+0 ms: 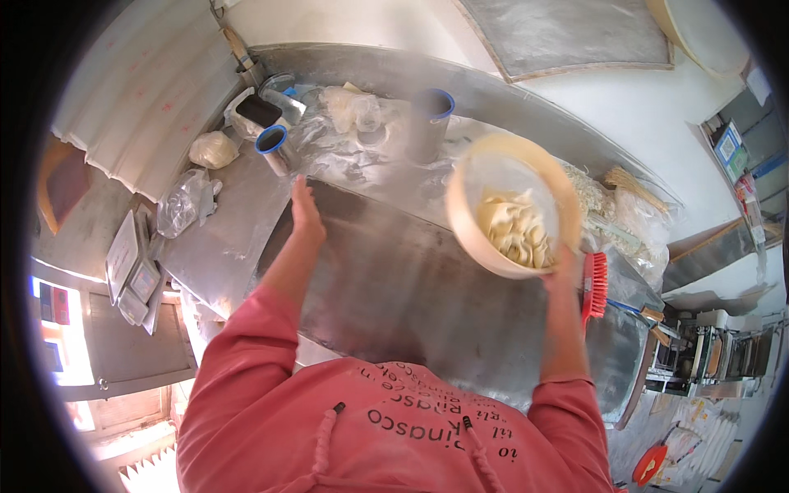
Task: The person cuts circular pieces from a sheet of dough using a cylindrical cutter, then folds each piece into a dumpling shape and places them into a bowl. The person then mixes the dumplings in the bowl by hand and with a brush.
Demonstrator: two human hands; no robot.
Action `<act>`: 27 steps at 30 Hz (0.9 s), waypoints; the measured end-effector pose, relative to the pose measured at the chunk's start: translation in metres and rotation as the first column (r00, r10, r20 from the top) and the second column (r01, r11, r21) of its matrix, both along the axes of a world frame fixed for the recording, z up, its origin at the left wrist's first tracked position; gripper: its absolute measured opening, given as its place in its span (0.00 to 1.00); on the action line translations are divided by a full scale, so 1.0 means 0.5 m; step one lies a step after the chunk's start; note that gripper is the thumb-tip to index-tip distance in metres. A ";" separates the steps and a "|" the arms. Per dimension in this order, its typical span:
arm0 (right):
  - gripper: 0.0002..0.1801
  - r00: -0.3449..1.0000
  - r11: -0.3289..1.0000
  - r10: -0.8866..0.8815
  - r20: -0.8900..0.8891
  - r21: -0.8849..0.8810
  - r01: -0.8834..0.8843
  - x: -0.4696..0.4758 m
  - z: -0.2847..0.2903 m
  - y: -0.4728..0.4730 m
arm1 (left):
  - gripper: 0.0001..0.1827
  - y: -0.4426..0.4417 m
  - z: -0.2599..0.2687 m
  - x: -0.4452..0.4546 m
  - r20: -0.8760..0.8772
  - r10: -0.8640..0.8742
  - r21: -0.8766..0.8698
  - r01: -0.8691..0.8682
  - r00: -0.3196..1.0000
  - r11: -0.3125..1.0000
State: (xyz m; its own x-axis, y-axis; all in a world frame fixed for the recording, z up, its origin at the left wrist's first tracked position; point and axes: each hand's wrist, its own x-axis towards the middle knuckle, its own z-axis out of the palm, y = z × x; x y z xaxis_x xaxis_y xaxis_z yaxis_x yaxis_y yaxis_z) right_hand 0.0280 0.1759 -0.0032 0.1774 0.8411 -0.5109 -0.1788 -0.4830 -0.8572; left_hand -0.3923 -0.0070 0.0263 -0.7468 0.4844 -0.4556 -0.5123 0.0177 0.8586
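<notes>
My right hand grips the near right rim of a round sieve with a pale wooden hoop. The sieve is tilted above the worktable. Inside it lies a heap of pale yellow flour-like material with a folded surface. To the left, my left hand is raised with its fingers stretched out, holding nothing. Below both hands spreads a dark, smooth flat sheet on the steel table. A steel cylinder with a blue rim stands just beyond my left fingertips.
A larger blue-rimmed cylinder stands at the back among white powder. Red-bristled brush lies right of the sheet. Plastic bags and a tied white bag sit at left, near a scale. Bagged material is heaped at right.
</notes>
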 end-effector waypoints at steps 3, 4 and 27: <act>0.19 0.988 0.997 0.079 0.131 -0.007 -0.079 -0.092 0.006 -0.041 | 0.41 0.062 -0.005 0.077 -0.026 -0.083 0.121 0.086 0.996 0.989; 0.19 0.980 0.990 0.140 0.145 0.000 -0.141 -0.096 0.006 -0.051 | 0.41 0.076 -0.040 0.081 -0.094 -0.200 0.125 0.211 0.975 0.969; 0.24 0.960 0.949 0.269 0.071 0.149 -0.277 -0.077 -0.042 -0.153 | 0.47 0.085 0.021 0.281 -0.762 -0.549 -0.643 0.298 -0.345 0.706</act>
State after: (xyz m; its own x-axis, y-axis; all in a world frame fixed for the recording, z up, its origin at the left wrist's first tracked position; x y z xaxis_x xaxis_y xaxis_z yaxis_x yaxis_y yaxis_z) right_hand -0.0105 0.0993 -0.0242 -0.0486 0.9294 -0.3659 -0.0143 -0.3669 -0.9302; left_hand -0.2516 0.0356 0.0366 -0.0039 0.9559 0.2937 0.9462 -0.0915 0.3104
